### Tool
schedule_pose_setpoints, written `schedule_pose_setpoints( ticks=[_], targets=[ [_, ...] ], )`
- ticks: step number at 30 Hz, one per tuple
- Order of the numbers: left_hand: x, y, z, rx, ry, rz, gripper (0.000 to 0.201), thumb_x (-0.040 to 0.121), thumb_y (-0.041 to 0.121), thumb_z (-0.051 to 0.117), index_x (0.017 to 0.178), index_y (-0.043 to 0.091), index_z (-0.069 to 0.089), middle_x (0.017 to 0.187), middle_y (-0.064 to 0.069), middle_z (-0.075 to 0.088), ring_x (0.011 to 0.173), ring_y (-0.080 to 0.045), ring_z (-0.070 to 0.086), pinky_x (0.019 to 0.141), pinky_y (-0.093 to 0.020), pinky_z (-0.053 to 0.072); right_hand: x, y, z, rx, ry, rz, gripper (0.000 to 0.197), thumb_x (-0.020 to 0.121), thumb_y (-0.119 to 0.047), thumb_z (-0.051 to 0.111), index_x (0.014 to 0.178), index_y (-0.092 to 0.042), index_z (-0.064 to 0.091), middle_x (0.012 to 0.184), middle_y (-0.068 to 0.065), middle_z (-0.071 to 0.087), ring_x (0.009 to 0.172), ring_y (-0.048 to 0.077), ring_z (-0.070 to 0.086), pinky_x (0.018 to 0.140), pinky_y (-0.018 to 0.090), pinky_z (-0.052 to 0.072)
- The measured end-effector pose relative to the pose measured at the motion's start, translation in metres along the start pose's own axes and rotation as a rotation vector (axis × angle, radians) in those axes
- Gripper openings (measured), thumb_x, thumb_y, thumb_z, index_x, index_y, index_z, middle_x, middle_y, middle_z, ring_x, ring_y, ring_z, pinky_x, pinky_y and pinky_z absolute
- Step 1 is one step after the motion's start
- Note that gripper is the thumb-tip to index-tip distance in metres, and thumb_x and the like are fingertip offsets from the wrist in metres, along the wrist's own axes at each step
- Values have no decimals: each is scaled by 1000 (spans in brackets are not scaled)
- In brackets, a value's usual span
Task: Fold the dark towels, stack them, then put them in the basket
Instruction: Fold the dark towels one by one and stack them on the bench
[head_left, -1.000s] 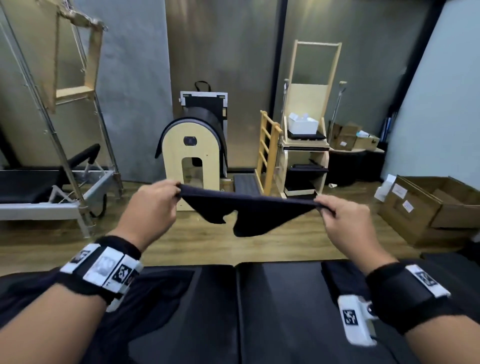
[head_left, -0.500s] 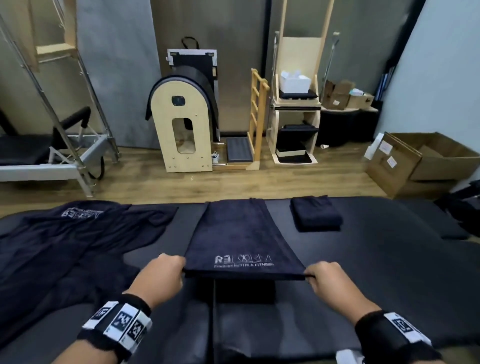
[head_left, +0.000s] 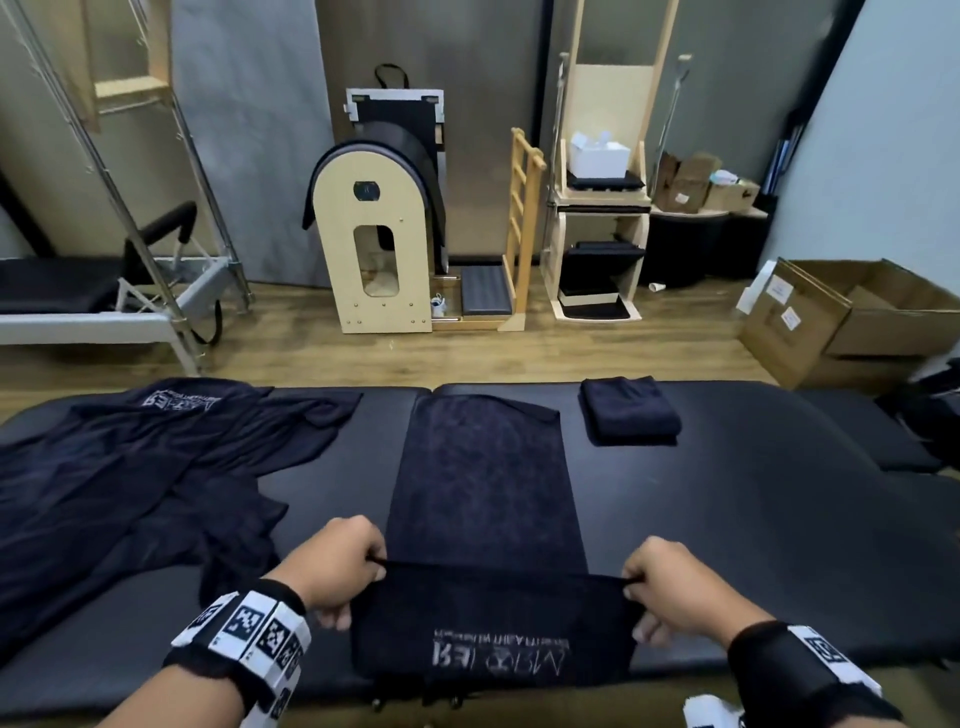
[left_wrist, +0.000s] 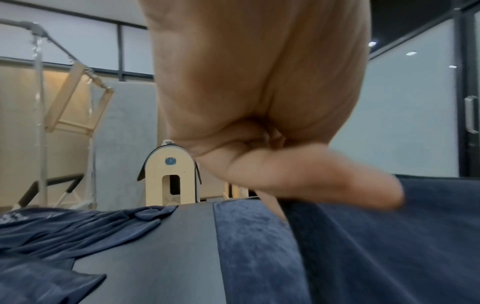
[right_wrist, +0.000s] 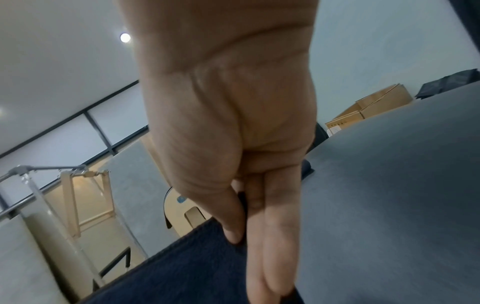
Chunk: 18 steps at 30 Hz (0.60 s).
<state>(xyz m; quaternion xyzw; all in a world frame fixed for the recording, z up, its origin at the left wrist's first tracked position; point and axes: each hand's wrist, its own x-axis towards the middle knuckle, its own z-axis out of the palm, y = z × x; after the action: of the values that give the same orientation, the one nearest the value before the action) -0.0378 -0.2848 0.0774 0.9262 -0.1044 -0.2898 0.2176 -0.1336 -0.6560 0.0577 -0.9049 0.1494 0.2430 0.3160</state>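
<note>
Hands: left hand (head_left: 340, 564) and right hand (head_left: 670, 587) each pinch a near corner of the towel (head_left: 488, 483) on the table (head_left: 753, 493). Beyond: folded towel (head_left: 629, 411); unfolded pile (head_left: 130, 467). Step: folding; next, near edge goes forward, corners aligned. Basket unseen.

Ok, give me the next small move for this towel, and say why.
Probably carry the near edge forward onto the far end: the left hand and right hand each pinch a corner of the long dark towel, which lies flat on the black padded table.
</note>
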Motion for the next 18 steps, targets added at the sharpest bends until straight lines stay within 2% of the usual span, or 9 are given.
schedule_pose_setpoints(
  ticks=[3,9,12,14,16,18],
  targets=[
    [21,3,-18,-68,93,19,15,96,7,51,86,7,62,59,-20,69,46,-28,68,40,-29,48,22,-12,-13,26,93,-29,26,91,3,49,74,-5,66,68,15,74,61,22,75,63,39,64],
    [90,10,-64,-49,226,76,15,96,12,57,84,12,66,60,-11,68,44,-23,67,42,-32,54,80,-40,-44,56,291,-57,24,95,1,53,81,-9,70,72,11,73,57,14,73,53,28,60],
    [138,11,-91,9,235,106,17,94,14,59,80,13,68,63,-9,70,42,-19,66,42,-26,51,119,-57,-61,74,368,-26,19,95,-2,56,84,-11,68,79,11,71,55,15,72,49,25,56],
    [172,11,-107,18,231,122,17,93,14,61,79,14,70,64,-8,71,43,-18,66,48,-28,56,147,-66,-69,28,413,-16,16,94,-7,62,83,-16,69,81,4,72,65,16,72,56,28,56],
    [207,9,-119,24,220,135,17,92,14,61,77,15,70,62,-6,71,45,-17,66,56,-32,59,174,-73,-75,-62,448,-10,10,93,-14,66,86,-19,71,84,-1,73,82,19,69,73,33,56],
    [239,6,-127,38,208,140,19,92,15,61,74,17,69,61,0,69,52,-18,66,64,-35,59,201,-78,-80,-58,457,-3,7,94,-16,64,90,-18,69,85,-1,71,88,23,66,78,36,53]
  ],
)
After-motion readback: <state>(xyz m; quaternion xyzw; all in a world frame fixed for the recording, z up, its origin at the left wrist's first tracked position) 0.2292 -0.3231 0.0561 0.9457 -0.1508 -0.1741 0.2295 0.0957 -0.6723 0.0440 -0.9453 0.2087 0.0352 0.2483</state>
